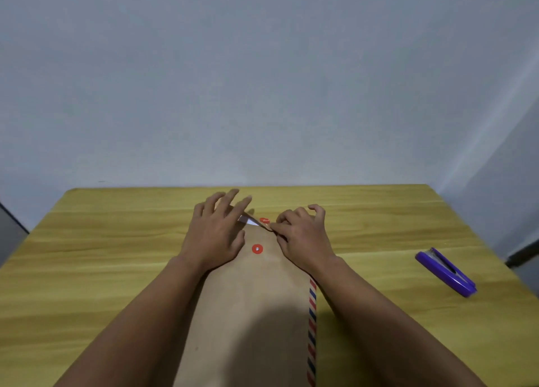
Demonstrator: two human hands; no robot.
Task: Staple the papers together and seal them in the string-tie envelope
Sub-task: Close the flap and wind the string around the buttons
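Brown kraft string-tie envelope lay lengthwise on the yellow wooden table, a white paper corner showing at its mouth. My left hand pressed flat, fingers spread; my right hand pinched the flap with its red disc. I judged the papers needed seating fully before folding toward the lower red button. The purple stapler sat well apart.

A long brown envelope lies flat at the table's middle, running near to far, with a red-and-blue striped right edge. Its far flap is partly lifted, showing white papers inside. A purple stapler lies closed, far right.
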